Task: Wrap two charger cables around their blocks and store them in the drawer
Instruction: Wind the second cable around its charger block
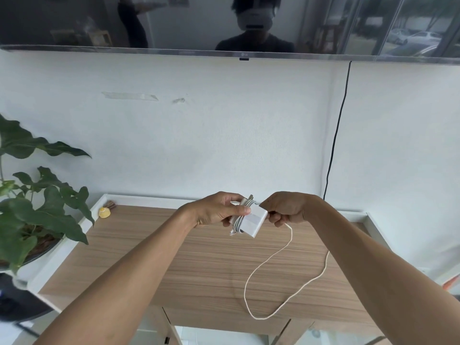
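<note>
A dark television (174,21) is fixed on the white wall. Below it a wooden tabletop (199,270) is seen, with a green plant (37,207) at its left side. Above the tabletop, a white charger block (254,221) is gripped by the left hand (216,210), and the thumb is pressed on the turns of cable (245,292) wound around it. The loose cable is pinched by the curled right hand (286,207), just beside the block, and its loop lies on the tabletop.
</note>
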Available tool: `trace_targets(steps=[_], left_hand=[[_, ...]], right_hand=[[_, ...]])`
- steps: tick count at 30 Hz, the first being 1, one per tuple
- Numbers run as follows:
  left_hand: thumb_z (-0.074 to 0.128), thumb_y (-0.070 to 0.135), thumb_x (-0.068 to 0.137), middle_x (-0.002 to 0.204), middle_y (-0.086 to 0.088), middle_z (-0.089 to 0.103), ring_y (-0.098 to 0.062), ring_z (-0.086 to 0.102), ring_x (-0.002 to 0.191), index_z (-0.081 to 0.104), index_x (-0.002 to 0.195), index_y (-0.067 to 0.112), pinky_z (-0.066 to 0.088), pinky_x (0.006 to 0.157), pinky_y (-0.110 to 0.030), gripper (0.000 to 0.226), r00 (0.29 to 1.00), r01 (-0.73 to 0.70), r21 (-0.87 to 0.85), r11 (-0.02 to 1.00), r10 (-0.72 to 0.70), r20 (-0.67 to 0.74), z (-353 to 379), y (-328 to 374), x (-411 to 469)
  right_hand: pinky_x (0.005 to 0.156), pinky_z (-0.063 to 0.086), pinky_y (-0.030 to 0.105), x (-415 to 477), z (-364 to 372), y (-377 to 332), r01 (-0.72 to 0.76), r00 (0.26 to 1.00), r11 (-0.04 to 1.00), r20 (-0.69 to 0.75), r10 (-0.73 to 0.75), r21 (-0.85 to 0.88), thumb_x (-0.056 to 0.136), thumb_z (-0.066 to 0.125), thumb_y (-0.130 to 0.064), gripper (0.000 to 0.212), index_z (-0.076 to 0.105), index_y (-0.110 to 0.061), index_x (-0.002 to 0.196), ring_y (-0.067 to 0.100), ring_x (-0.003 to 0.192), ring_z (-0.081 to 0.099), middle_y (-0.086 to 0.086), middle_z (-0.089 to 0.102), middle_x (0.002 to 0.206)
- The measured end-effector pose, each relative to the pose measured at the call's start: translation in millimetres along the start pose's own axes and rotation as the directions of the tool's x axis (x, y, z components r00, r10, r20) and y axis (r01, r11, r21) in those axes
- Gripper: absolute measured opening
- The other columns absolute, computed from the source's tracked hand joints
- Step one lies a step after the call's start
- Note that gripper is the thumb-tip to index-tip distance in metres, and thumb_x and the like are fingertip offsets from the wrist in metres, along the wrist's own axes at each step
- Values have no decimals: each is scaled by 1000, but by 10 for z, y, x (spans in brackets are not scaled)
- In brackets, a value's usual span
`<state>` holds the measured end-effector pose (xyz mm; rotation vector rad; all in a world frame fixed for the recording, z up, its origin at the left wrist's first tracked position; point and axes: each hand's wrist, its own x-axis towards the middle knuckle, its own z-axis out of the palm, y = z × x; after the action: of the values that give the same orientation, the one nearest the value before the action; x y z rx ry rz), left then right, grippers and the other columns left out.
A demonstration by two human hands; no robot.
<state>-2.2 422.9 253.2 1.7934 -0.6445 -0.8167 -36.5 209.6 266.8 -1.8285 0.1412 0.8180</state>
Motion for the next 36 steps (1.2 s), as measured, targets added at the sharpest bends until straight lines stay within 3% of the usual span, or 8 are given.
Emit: trace_targets(steps=[3,7,10,13,18,23,28,36], left_hand=[[65,27,91,81,-3,68,-14,56,65,65,115,13,46,60,-23,28,999,-4,42,999,5,-31,-12,-23,19],[66,27,90,88,-8,70,-22,65,74,62,114,13,54,64,-32,28,995,-29,76,997,36,-92,16,-56,49],[68,26,89,84,-5,67,-19,63,68,60,118,13,55,60,-33,32,987,-49,119,992,66,-144,39,-31,80],[70,28,88,84,-2,65,-19,64,66,59,120,15,57,62,-36,36,982,-37,154,987,65,-179,50,-17,110],[67,46,84,97,-3,68,-24,68,80,58,116,26,57,72,-41,39,944,58,468,882,104,-313,-4,-104,163],[68,48,78,92,-11,72,-31,71,78,61,110,22,59,66,-51,42,903,-14,198,980,97,-418,12,-99,167],[69,32,88,94,-23,70,-33,71,79,63,108,11,60,59,-38,29,881,-42,10,999,41,-470,36,-53,214],[63,29,92,84,-16,71,-21,68,63,64,110,0,57,54,-31,34,880,-79,-328,941,-88,-466,78,-20,191]], right_hand=[[41,23,19,-46,-18,-84,12,998,996,-53,-17,-92,89,57,-9,18,56,-8,71,8,44,26,-2,40,57],[45,26,21,-52,42,-165,-24,963,932,-260,-76,-361,85,56,-10,10,58,-7,75,14,50,28,5,37,61],[44,30,21,-18,60,-193,-19,921,935,-371,-121,-354,83,58,-11,10,64,-6,77,17,53,34,10,46,68],[46,27,25,5,85,-220,-57,885,929,-449,-123,-367,81,55,-6,10,64,-6,75,18,50,33,8,44,61],[50,32,26,-6,179,-218,24,797,912,-543,-265,-410,81,57,-11,20,67,5,77,19,51,39,7,49,57],[59,45,32,-34,325,-178,133,677,819,-553,-486,-558,90,49,-15,25,70,-2,83,26,65,55,14,68,79],[62,47,42,34,505,-23,197,472,685,-545,-693,-701,91,49,-15,25,62,-4,73,30,64,53,11,60,67],[52,42,33,75,683,127,312,328,601,-510,-795,-736,91,51,-13,20,71,-16,95,20,55,47,0,51,68]])
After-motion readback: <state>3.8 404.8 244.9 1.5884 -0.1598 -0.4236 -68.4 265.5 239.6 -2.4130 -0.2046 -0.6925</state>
